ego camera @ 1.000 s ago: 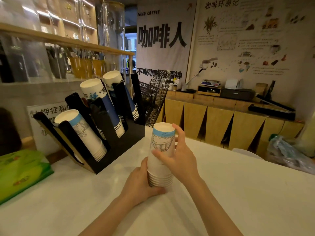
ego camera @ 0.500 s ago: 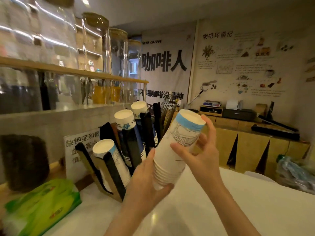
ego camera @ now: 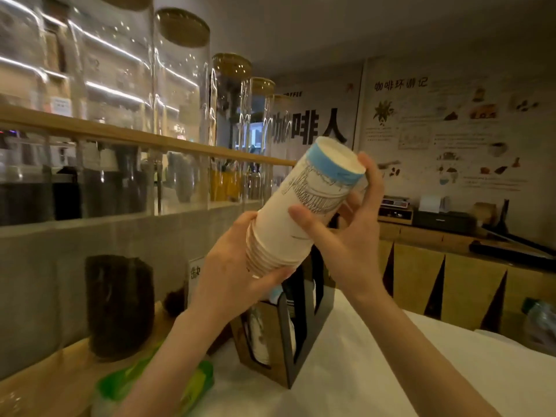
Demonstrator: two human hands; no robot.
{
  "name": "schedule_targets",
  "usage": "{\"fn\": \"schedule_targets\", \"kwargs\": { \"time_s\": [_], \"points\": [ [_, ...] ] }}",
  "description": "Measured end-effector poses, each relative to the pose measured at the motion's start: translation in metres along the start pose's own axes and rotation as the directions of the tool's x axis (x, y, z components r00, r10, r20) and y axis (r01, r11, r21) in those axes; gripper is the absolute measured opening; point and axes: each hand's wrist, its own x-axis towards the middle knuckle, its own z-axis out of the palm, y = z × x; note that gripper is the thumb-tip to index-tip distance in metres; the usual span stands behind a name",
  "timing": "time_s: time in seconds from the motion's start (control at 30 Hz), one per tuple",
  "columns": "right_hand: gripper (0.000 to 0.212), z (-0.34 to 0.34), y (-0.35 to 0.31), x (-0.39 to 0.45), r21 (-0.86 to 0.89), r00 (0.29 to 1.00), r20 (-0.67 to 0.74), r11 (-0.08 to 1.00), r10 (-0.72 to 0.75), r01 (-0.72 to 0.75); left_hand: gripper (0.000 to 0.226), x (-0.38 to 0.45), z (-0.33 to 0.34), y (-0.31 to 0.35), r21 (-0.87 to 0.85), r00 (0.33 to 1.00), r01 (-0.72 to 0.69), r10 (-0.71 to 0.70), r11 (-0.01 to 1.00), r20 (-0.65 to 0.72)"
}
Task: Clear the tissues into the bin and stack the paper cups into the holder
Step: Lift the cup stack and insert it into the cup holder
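Observation:
A stack of white paper cups with a blue band near the top is tilted in the air, bottoms pointing up and right, rims down and left. My left hand grips the rim end from below. My right hand wraps the upper part, fingers spread along its side. Directly beneath the stack stands the black cup holder, mostly hidden behind my left hand, with cups in its slots.
A green tissue pack lies at the lower left by my left forearm. A dark jar stands on the wooden ledge. Tall glass jars line the shelf above. The white counter stretches right; a wooden cabinet stands behind.
Both hands have lifted the cup stack off the counter, tilted it and carried it up and left until it hangs over the holder. The view has swung left and upward.

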Motion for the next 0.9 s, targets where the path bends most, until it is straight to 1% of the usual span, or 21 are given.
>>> {"fn": "schedule_targets", "kwargs": {
  "time_s": [0.13,0.27,0.33,0.4,0.47,0.53,0.6,0.73,0.8,0.9],
  "points": [
    [0.091,0.023,0.010,-0.006,-0.102,0.998,0.068,0.995,0.004,0.004,0.082,-0.005,0.002,-0.022,-0.044,0.993,0.082,-0.078,0.996,0.088],
    [0.092,0.034,0.024,-0.016,-0.231,0.987,0.144,0.972,0.070,-0.035,0.084,-0.010,0.007,-0.037,-0.057,0.960,0.174,-0.157,0.983,0.230],
    [0.092,0.036,0.032,-0.022,-0.261,0.979,0.175,0.964,0.109,-0.061,0.079,-0.013,0.009,-0.042,-0.058,0.934,0.233,-0.207,0.971,0.291],
    [0.090,0.037,0.038,-0.027,-0.273,0.969,0.199,0.958,0.145,-0.088,0.074,-0.014,0.011,-0.047,-0.047,0.912,0.282,-0.253,0.958,0.323],
    [0.089,0.037,0.043,-0.032,-0.291,0.956,0.230,0.950,0.184,-0.113,0.070,-0.014,0.013,-0.050,-0.006,0.895,0.295,-0.274,0.956,0.353],
    [0.090,0.038,0.046,-0.035,-0.301,0.934,0.274,0.942,0.231,-0.145,0.062,-0.013,0.014,-0.051,0.031,0.885,0.284,-0.274,0.958,0.375],
    [0.087,0.037,0.049,-0.038,-0.300,0.907,0.320,0.937,0.275,-0.179,0.052,-0.012,0.014,-0.052,0.008,0.886,0.295,-0.277,0.955,0.372],
    [0.060,0.039,0.055,-0.051,-0.272,0.828,0.422,0.923,0.368,-0.272,0.060,-0.014,0.017,-0.052,-0.176,0.904,0.367,-0.306,0.913,0.297],
    [0.058,0.041,0.057,-0.061,-0.252,0.812,0.419,0.911,0.406,-0.325,0.061,-0.016,0.018,-0.052,-0.240,0.911,0.379,-0.314,0.894,0.268],
    [0.062,0.041,0.059,-0.068,-0.222,0.819,0.403,0.912,0.408,-0.345,0.069,-0.016,0.017,-0.048,-0.249,0.913,0.383,-0.323,0.890,0.249]
  ]
}}
